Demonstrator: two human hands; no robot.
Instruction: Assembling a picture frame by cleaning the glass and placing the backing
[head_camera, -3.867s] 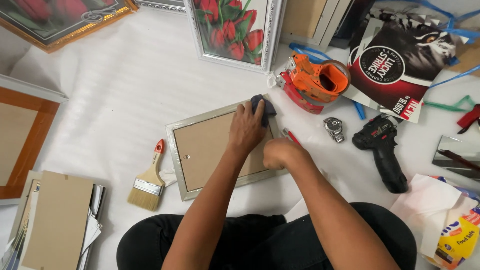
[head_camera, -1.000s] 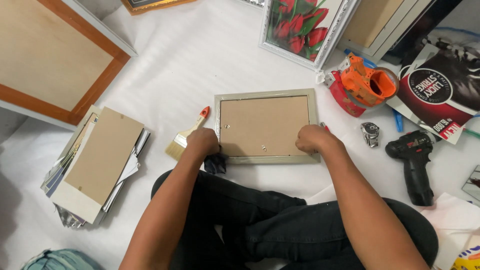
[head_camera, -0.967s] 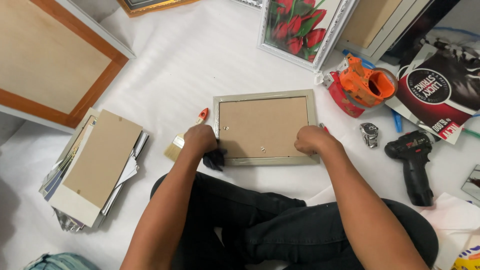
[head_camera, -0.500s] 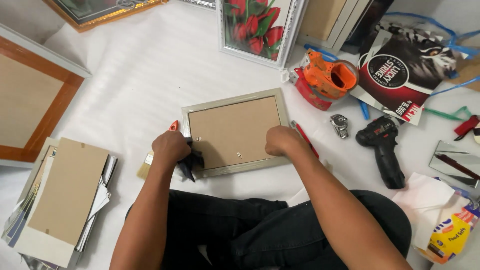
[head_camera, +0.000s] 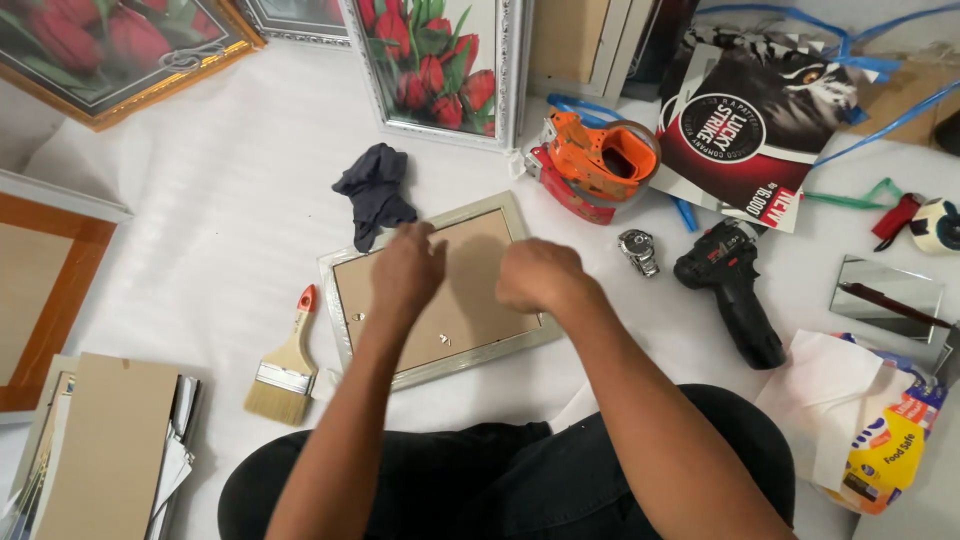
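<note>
A silver picture frame (head_camera: 531, 338) lies face down on the white sheet in front of my lap, its brown backing board up. My left hand (head_camera: 405, 270) hovers over the backing's upper left, fingers spread slightly and holding nothing. My right hand (head_camera: 535, 275) is over the upper right of the backing, with its fingers curled under and nothing visible in them. Both hands are motion-blurred. A dark cloth (head_camera: 375, 190) lies crumpled just beyond the frame's far left corner, apart from both hands.
A paintbrush (head_camera: 285, 365) lies left of the frame. To the right are an orange tape dispenser (head_camera: 600, 160), a wristwatch (head_camera: 637, 250) and a black drill (head_camera: 735, 285). A tulip picture (head_camera: 440, 60) stands behind. A stack of boards (head_camera: 110, 450) sits at the near left.
My left hand has let go of the dark cloth, which now lies beyond the frame. Both hands have moved from the frame's sides to over its backing.
</note>
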